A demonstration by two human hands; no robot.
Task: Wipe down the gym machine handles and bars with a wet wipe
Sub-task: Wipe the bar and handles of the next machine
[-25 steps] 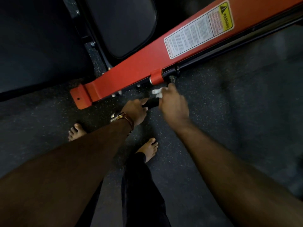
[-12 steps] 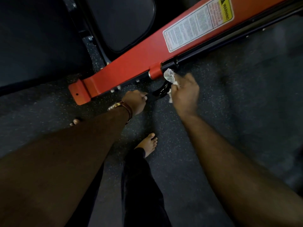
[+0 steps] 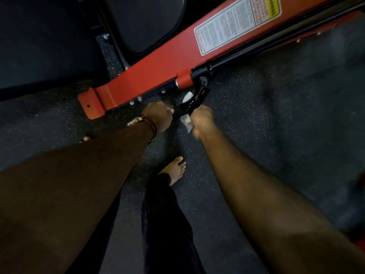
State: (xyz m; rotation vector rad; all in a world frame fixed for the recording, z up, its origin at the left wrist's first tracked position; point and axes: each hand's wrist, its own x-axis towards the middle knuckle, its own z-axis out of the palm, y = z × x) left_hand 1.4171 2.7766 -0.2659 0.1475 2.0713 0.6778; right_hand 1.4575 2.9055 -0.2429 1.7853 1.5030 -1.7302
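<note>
Two hands work close together at one curved black handle (image 3: 194,100), which hangs from the lower edge of one long red steel beam (image 3: 158,70). The left hand (image 3: 159,116) has its fingers curled around the near end of the handle, and the thumb nail shows on top. The right hand (image 3: 203,120), just to the right of the left one, is closed in a fist around one white wet wipe (image 3: 186,121); the crumpled wipe comes out of the fist on the side toward the left hand, and a second small white piece shows higher up, against the handle, just beyond the right hand's knuckles. Whether this piece belongs to the same wipe I cannot tell. The handle is smooth and glossy, shaped like a hook, and it joins a black round bar (image 3: 256,46) that runs along the beam, away from the right hand to the upper right. The beam is flat, painted, with one square end plate (image 3: 90,105) beyond the left hand's wrist and one rectangular white warning label (image 3: 235,24) with a yellow corner. On the left wrist sit one gold metal bracelet (image 3: 136,120) and one thin dark cord. Above the beam lies one black padded seat (image 3: 146,20) with rounded corners. Below the hands, one bare foot (image 3: 174,171) stands on the dark speckled rubber floor (image 3: 256,115).
</note>
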